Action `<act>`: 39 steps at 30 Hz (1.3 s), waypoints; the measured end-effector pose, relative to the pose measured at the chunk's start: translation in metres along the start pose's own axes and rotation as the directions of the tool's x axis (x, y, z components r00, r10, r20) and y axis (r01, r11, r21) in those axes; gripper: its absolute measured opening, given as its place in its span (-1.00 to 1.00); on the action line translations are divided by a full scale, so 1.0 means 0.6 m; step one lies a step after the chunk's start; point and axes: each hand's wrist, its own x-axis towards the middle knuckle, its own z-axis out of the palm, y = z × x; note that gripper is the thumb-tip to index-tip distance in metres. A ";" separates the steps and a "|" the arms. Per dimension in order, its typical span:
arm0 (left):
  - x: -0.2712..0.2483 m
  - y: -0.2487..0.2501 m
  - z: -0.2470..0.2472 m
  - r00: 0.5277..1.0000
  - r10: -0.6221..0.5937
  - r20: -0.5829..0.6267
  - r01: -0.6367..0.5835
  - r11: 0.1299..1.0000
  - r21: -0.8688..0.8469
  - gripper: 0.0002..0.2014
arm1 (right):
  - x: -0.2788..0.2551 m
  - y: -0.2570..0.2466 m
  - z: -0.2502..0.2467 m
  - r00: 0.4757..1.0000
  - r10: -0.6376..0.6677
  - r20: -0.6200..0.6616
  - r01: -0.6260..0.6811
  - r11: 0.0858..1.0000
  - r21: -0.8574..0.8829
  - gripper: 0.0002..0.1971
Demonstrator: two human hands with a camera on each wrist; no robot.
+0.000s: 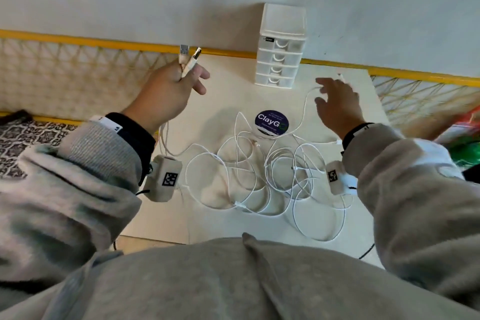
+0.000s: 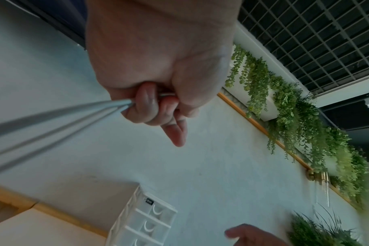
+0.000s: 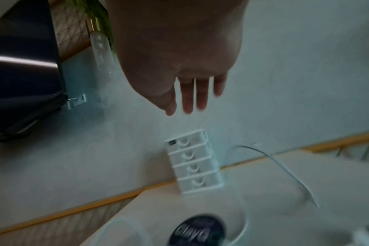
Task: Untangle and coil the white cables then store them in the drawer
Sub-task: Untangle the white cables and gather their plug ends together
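Note:
A tangle of white cables (image 1: 265, 176) lies spread in loops on the pale table (image 1: 223, 91). My left hand (image 1: 168, 88) is raised at the left and grips two USB plug ends (image 1: 189, 56), which stick up above its fingers; their cords (image 2: 59, 116) run down toward the pile. My right hand (image 1: 337, 104) hovers with straight, spread fingers (image 3: 192, 96) over a cable strand (image 1: 307, 96) at the right of the table and holds nothing. A small white four-drawer unit (image 1: 281, 54) stands against the wall behind the cables, its drawers closed.
A round dark sticker reading ClayG (image 1: 272, 123) lies on the table among the cables. A yellow rail (image 1: 78, 40) with netting runs along the table's far edge. A patterned rug (image 1: 28, 135) is at the left, coloured bags (image 1: 465, 135) at the right.

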 end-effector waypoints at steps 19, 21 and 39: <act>0.012 -0.131 0.028 0.919 -0.122 0.375 0.197 0.965 -0.170 -0.70 | -0.108 -0.075 0.329 0.806 0.420 0.417 -0.354 0.907 -0.229 -0.68; 0.018 -0.136 0.025 0.915 -0.108 0.389 0.194 0.963 -0.189 -0.69 | -0.107 -0.082 0.324 0.775 0.440 0.453 -0.401 0.897 -0.184 -0.65; 0.087 -0.041 0.017 0.861 0.188 0.472 0.217 0.703 -0.677 -0.66 | -0.074 -0.345 0.002 0.969 -0.046 0.244 -0.213 0.344 0.914 -0.79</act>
